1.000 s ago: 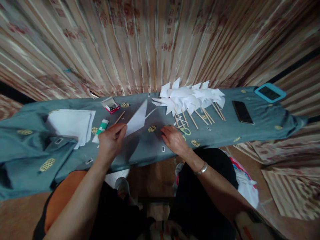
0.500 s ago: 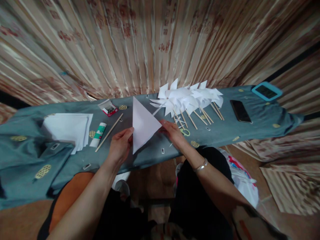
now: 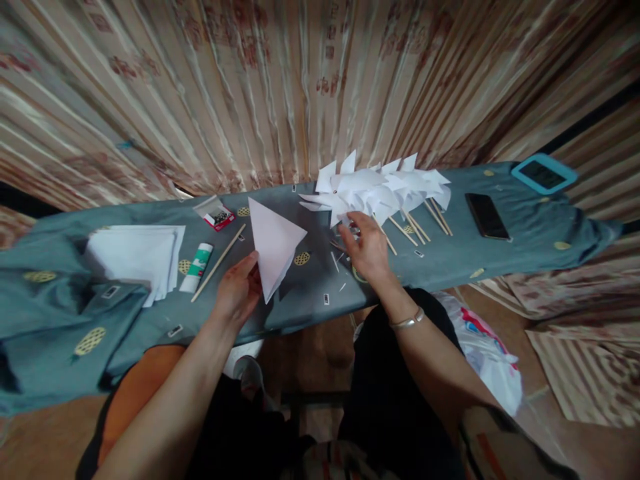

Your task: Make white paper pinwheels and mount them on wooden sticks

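A white sheet of paper folded into a triangle [image 3: 277, 243] is held up over the cloth-covered table, tilted. My left hand [image 3: 241, 287] pinches its left edge between thumb and fingers. Away from the paper, my right hand [image 3: 367, 247] reaches over the scissors, its fingers curved and the thumb apart from the index finger. Part of the scissors' yellow-green handle [image 3: 358, 274] shows beside the palm; the rest is hidden. Just beyond the fingers lies a row of white paper pinwheels [image 3: 373, 190] on wooden sticks.
To the left lie a stack of white paper [image 3: 135, 257], a glue stick [image 3: 196, 268], a wooden stick [image 3: 219, 262] and an open box of pins [image 3: 217, 217]. A phone [image 3: 487, 217] and a blue-framed device [image 3: 544, 175] lie at the right. Curtains [image 3: 290, 93] hang behind.
My right hand has let go of the folded paper and moved right, over the scissors. My left hand keeps the paper, which has shifted slightly left and tilted.
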{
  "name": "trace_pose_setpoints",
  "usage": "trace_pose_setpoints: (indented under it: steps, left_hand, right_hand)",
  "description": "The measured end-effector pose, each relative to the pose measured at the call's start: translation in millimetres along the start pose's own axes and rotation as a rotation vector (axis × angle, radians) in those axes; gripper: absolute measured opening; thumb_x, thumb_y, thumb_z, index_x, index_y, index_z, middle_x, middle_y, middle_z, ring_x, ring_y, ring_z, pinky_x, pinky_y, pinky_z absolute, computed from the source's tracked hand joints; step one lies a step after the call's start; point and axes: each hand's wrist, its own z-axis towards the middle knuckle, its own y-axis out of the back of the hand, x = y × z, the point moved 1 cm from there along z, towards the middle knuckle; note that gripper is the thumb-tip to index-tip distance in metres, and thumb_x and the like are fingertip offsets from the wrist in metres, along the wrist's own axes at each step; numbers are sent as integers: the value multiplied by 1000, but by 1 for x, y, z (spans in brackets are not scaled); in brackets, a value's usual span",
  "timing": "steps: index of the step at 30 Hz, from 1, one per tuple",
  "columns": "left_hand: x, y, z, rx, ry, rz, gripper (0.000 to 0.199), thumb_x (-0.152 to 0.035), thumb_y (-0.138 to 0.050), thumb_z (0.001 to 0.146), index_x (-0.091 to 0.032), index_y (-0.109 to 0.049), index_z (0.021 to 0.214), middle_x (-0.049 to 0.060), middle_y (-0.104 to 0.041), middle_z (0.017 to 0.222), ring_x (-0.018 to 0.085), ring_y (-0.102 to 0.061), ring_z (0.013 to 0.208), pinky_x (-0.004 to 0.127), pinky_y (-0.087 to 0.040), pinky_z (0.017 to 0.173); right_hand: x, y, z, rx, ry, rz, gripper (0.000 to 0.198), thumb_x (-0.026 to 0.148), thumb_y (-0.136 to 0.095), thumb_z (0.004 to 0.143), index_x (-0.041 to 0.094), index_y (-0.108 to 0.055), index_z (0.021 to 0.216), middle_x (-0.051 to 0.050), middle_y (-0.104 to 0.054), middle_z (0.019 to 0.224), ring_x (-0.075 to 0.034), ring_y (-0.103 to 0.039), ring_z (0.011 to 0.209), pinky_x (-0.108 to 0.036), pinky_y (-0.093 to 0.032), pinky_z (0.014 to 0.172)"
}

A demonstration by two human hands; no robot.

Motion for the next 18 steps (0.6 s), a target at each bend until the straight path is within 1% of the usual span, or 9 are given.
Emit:
trace_pose_setpoints:
  steps: [1,2,4,6,7,10,13,15,18]
  left_hand:
    - [0,-1,1,1,-2,-6,8,-19,-63,84,-12,-68,81,3,-71,72,15,-68,64,25,-57,64]
    - [1,-3,1,4,-3,-12,8,-19,-64,84,-12,-67,81,2,-71,72,15,-68,64,25,-58,65]
    - [3,-7,1,16,-3,-26,8,-18,-63,84,-12,-68,81,3,-71,72,15,-69,65,25,-58,66]
    - [5,-11,1,36,-5,-40,11,-17,-60,86,-11,-68,82,3,-72,71,15,-69,67,25,-58,69]
    - [7,-13,0,45,-8,-44,12,-17,-59,86,-11,-69,82,4,-72,72,15,-69,68,26,-58,70]
    - [10,-15,-2,74,-17,-37,13,-19,-61,85,-10,-70,84,5,-74,75,16,-70,72,27,-58,72]
    - [10,-12,-3,112,-32,-4,16,-25,-69,79,-11,-72,86,6,-75,80,17,-70,74,27,-58,69]
    - [8,-10,-3,128,-55,32,21,-30,-76,73,-13,-73,85,6,-75,82,18,-69,73,26,-57,65]
    - [7,-7,-5,133,-89,118,27,-30,-84,61,-14,-75,81,6,-76,81,18,-68,72,26,-56,63]
  right_hand:
    - [4,-3,-6,35,10,29,34,45,-56,89,16,-71,100,-11,-70,106,-23,-62,94,-37,-47,86]
    - [10,-8,-13,112,-5,99,35,47,-53,90,18,-72,95,-9,-71,99,-21,-63,89,-35,-48,83]
    - [21,-23,-27,310,-131,353,41,55,-54,88,19,-73,86,-4,-71,81,-18,-62,76,-31,-49,72]
    - [30,-40,-38,476,-268,605,40,57,-63,80,19,-74,82,-2,-71,77,-16,-60,71,-28,-48,65]
    - [34,-48,-42,515,-324,691,39,56,-68,76,18,-73,79,-2,-70,75,-14,-58,68,-27,-47,62]
    - [37,-59,-43,502,-437,854,35,51,-77,67,17,-72,74,0,-68,70,-11,-54,62,-24,-43,57]
    - [33,-59,-37,480,-471,878,32,47,-80,63,17,-70,67,2,-65,64,-9,-50,57,-22,-40,53]
    - [30,-57,-34,520,-478,871,31,46,-81,61,17,-71,68,3,-64,62,-8,-49,56,-22,-39,52]
    - [28,-54,-33,587,-499,864,33,45,-83,57,16,-72,70,2,-65,62,-8,-50,55,-21,-39,51]
